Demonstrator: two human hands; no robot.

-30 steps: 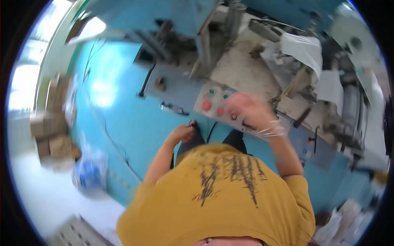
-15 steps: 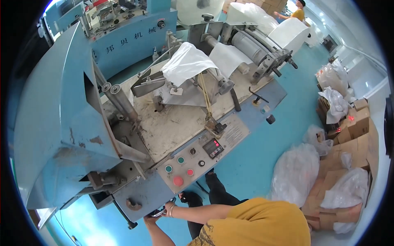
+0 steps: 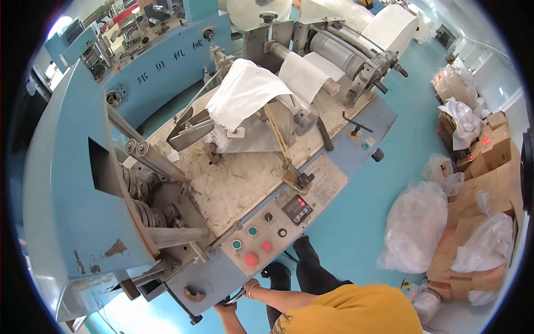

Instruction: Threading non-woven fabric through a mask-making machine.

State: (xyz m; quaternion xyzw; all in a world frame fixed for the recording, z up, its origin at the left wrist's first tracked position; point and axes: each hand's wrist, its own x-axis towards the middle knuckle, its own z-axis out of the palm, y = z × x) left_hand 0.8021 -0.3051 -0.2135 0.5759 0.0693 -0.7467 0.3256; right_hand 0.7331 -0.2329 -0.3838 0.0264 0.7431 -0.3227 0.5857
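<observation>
Both hands are low at the near edge of a blue machine (image 3: 208,281), below its panel. My left hand (image 3: 226,308) is closed at a shiny curved metal piece (image 3: 233,299), which looks like a handle or wheel rim; most of it is hidden under the edge. My right hand (image 3: 250,286), with a band at the wrist, is closed at the other end of the same piece. Above the hands are the control panel (image 3: 289,234) with red and green buttons and a small lit display. White sheet material (image 3: 245,92) drapes over rollers on the bed.
At the left bulges a blue machine housing (image 3: 61,183) with an opening. A black-knobbed rod (image 3: 189,314) sticks out beside my left hand. Along the right wall lie cardboard boxes (image 3: 445,261) and plastic bags (image 3: 417,220). Another blue machine (image 3: 167,67) stands behind.
My view has shifted, so the machine appears slightly lower and to the right. Both hands stay at the metal piece. The distant person at the upper right is now mostly out of view.
</observation>
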